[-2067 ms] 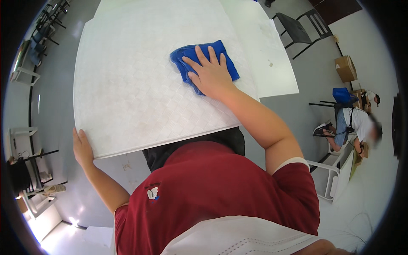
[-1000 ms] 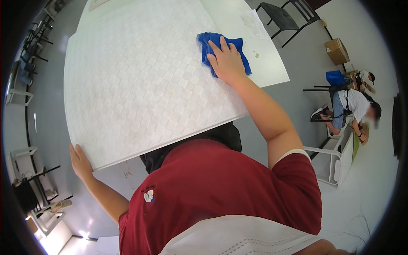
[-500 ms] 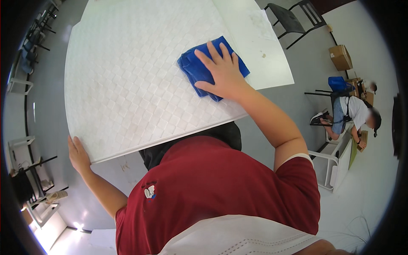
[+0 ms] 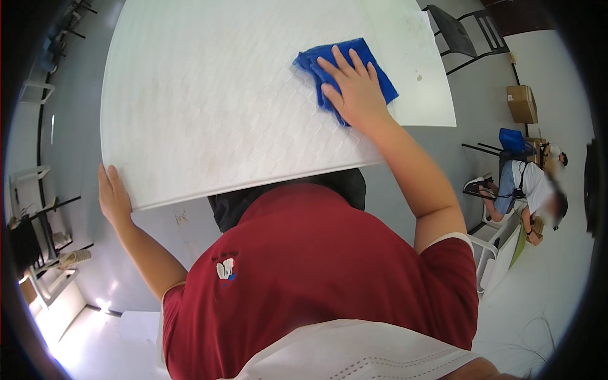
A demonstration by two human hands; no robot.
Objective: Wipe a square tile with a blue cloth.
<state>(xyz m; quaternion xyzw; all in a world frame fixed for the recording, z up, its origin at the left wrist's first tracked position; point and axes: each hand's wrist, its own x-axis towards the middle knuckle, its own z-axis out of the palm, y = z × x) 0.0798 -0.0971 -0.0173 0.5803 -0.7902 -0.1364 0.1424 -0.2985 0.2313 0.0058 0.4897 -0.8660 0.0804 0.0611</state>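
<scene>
My right hand [image 4: 358, 90] lies spread over a folded blue cloth [image 4: 311, 62], pressing it flat against the white table [image 4: 209, 95] on its right side. The fingers are stretched apart on top of the cloth, not wrapped round it. At the table's near left corner, my left hand [image 4: 115, 196] rests against the edge with its fingers out straight; its thumb side is partly hidden. The table's top has a raised woven pattern over most of its surface and a smooth strip along the right.
A black chair [image 4: 451, 31] stands beyond the table's right edge. Farther right are a cardboard box [image 4: 522, 104], a blue bag [image 4: 514, 140] and a seated person [image 4: 531, 183] working at another table. More chairs and white frames [image 4: 37, 92] line the left side.
My right hand has slid the blue cloth forward and to the right across the table. My left hand stays at the near left corner; the whole view has shifted somewhat.
</scene>
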